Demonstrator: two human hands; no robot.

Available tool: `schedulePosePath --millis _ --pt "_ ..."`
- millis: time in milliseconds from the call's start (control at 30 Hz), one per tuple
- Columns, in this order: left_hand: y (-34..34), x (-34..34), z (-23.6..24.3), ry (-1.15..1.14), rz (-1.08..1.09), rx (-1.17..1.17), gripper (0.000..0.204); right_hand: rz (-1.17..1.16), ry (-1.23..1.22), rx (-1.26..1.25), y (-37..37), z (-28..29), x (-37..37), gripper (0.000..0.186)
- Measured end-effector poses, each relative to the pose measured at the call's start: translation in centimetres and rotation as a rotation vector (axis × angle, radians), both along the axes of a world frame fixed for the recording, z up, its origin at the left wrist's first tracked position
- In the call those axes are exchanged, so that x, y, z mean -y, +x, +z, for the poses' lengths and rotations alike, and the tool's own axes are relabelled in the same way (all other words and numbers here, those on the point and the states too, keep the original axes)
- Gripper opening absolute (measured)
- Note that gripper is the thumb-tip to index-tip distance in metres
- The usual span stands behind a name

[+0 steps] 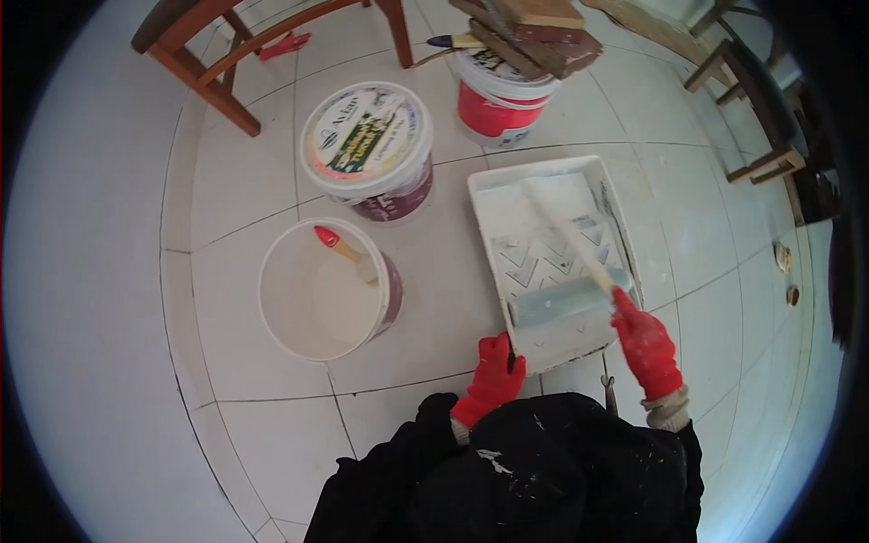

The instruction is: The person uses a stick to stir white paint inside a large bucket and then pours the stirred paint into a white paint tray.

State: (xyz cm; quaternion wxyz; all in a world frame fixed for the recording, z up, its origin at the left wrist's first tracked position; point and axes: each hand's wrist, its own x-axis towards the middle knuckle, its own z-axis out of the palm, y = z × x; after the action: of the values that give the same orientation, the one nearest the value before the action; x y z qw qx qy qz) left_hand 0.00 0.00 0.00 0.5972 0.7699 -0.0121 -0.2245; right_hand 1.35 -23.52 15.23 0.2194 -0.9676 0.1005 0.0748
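Observation:
A white paint tray (489, 246) lies on the floor before me, with white paint pooled at its far end and a ridged slope. Across the slope rests a pale blue-grey paint roller (554, 302). My right hand (645, 348), in a red glove, is closed around a pale stick (577, 242), blurred by motion, that reaches over the roller toward the paint; its far tip is smeared. At the tray's near left corner, my left hand (495, 376), also red-gloved, is closed on the rim.
Left stands an open bucket (288, 339) of white paint with a red-handled paintbrush (337, 242) inside. Behind are a lidded bucket (367, 136) and a red-white bucket (496, 113) topped with wood pieces (543, 27). A wooden chair (213, 77) stands far left; a metal tool (609, 391) lies near me.

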Motion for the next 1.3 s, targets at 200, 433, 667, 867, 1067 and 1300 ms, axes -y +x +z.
schedulePosePath --millis 200,433,667,867,1067,1300 --pt "0.3 -0.4 1.1 0.080 -0.014 0.208 0.052 -0.015 -0.013 0.008 0.6 0.3 -0.3 0.043" --pt "0.3 -0.2 1.5 0.050 0.013 0.194 0.050 0.111 0.147 -0.067 2.0 1.0 -5.2 0.044" --pt "0.3 -0.3 1.3 0.007 0.056 0.151 0.050 0.096 0.140 -0.075 2.5 0.5 -4.6 0.045" --pt "0.4 0.2 1.9 -0.005 0.024 0.164 0.048 -0.061 0.115 -0.046 0.9 0.5 0.3 0.042" --pt "0.2 -0.3 0.7 0.018 0.047 0.199 0.048 -0.142 0.007 -0.039 0.3 1.1 1.2 0.042" --pt "0.3 0.0 0.4 0.092 0.001 0.309 0.049 0.014 0.049 0.037 -0.1 -0.1 -2.4 0.044"
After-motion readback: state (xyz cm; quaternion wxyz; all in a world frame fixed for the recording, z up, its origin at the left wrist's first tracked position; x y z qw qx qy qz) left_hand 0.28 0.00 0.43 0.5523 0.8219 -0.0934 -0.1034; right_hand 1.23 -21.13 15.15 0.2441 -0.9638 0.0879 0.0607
